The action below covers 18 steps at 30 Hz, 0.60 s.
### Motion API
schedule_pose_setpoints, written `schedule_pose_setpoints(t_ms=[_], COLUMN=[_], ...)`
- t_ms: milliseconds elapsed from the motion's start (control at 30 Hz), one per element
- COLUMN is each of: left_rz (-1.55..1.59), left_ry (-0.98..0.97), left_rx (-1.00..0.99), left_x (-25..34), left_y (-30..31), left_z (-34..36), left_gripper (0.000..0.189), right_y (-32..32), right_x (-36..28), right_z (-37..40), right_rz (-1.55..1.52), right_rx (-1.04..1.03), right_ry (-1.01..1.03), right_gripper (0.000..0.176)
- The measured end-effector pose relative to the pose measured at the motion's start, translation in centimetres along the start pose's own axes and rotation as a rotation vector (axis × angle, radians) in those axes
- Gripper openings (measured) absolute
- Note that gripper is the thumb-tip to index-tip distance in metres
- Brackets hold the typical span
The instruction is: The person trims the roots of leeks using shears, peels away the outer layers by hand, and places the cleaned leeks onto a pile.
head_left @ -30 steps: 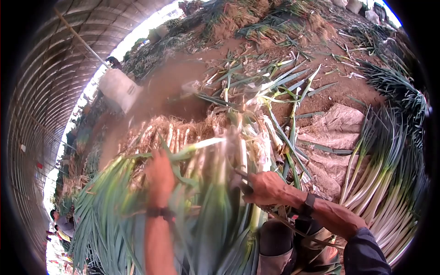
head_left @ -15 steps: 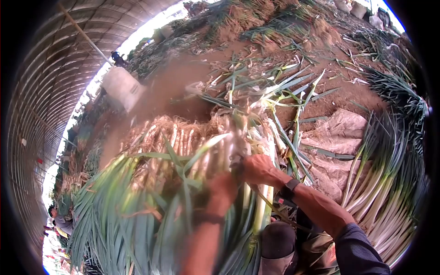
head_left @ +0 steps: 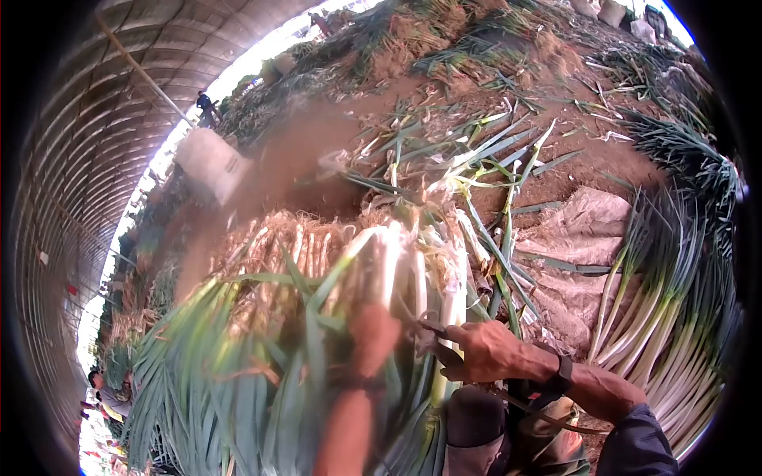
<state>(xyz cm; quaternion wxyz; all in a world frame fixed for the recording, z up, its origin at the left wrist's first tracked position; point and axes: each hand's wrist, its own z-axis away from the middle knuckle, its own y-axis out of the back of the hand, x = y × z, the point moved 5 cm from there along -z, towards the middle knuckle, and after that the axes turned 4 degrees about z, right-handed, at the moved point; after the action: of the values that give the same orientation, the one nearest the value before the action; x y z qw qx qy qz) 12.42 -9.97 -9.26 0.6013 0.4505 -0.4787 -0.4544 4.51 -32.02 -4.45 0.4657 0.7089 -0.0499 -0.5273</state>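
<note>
My left hand (head_left: 373, 329) is closed around a leek (head_left: 389, 266) whose white stem points up; motion blurs the fingers. To its right, my right hand (head_left: 484, 351) is closed on a dark tool (head_left: 438, 339), whose exact shape I cannot make out. Thick white leek stems (head_left: 454, 278) lie just beyond the tool. A row of rooted leeks (head_left: 305, 242) spreads left of my hands, roots away from me, with long green leaves (head_left: 198, 365) toward me.
Cut leaves (head_left: 508, 159) litter the brown soil ahead. On the right, more leeks (head_left: 651, 309) lie beside a crumpled brown sack (head_left: 583, 238). A white sack (head_left: 210, 163) stands at the upper left. One person (head_left: 208, 107) is far off; another (head_left: 111, 393) is at the lower left.
My right hand has moved down and toward me with the tool, away from the stems. My left hand stays low, and the white stem above it now shows more clearly.
</note>
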Motion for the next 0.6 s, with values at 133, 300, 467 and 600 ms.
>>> schedule_pose_setpoints(t_ms=[133,300,467,600], left_rz=[-0.022,0.289,0.049,0.117], left_ry=[-0.06,0.04,-0.097,-0.031], left_rx=[-0.027,-0.233,-0.104,-0.195], left_x=[-0.8,-0.4,-2.7,-1.4], left_y=[-0.9,0.4,-1.2,-0.5], left_z=[0.4,3.9,5.5,7.4], left_gripper=[0.057,0.095,0.049,0.042], right_y=[-1.0,0.6,1.0,1.3], right_x=[0.9,-0.3,-0.9,-1.6], right_z=[0.9,1.8,2.3,2.9], right_rz=[0.056,0.038,0.086,0.097], right_rx=[0.166,0.122,0.13,0.318], right_ry=[-0.072,-0.079,-0.054,0.031], right_gripper=[0.067,0.067,0.068,0.063])
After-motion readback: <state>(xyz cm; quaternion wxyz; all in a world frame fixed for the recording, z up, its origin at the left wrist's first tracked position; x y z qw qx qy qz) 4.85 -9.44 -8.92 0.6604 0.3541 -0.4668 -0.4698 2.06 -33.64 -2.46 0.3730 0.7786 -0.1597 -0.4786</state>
